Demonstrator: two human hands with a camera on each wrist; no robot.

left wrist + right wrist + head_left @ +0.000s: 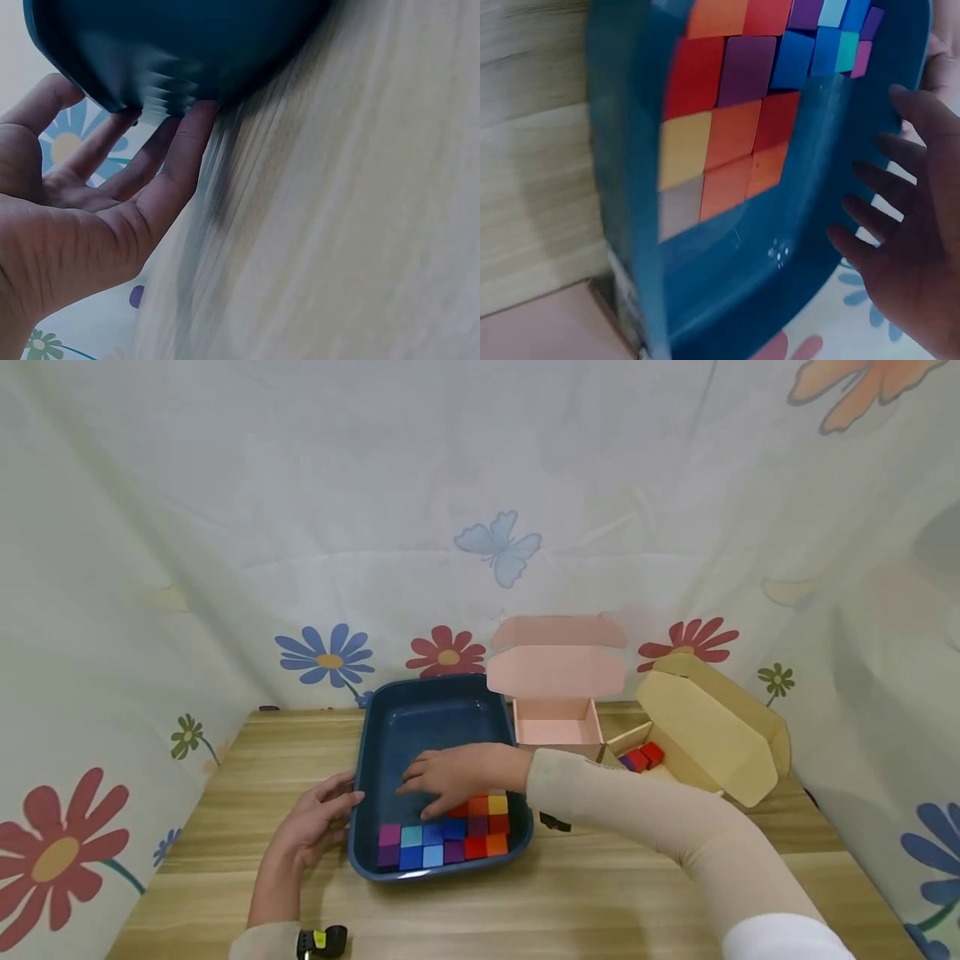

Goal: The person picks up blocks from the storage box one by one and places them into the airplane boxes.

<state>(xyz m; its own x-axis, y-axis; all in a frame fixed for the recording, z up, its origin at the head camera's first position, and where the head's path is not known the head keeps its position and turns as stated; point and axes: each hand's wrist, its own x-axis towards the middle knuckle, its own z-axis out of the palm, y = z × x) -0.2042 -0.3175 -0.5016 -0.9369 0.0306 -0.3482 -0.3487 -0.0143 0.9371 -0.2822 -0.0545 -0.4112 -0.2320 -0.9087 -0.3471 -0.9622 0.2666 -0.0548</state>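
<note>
A deep blue tray (427,727) lies on the table, with rows of coloured cubes (476,847) packed along its near end and near right corner. My left hand (318,818) grips the tray's left side, the thumb at the rim and the fingers against the outer wall low down, as the left wrist view shows. Over the middle of the tray hovers my right hand (450,777), fingers spread and apart. Nothing is held in it in the right wrist view, where red, orange, purple and blue cubes and a yellow cube (685,150) sit beside the tray wall.
Right of the tray stands an open pink box (555,718) with its lid raised. Farther right, an open yellow box (712,727) holds a few red cubes (645,756) and a purple one. A flowered cloth (375,527) hangs behind the wooden table (600,893).
</note>
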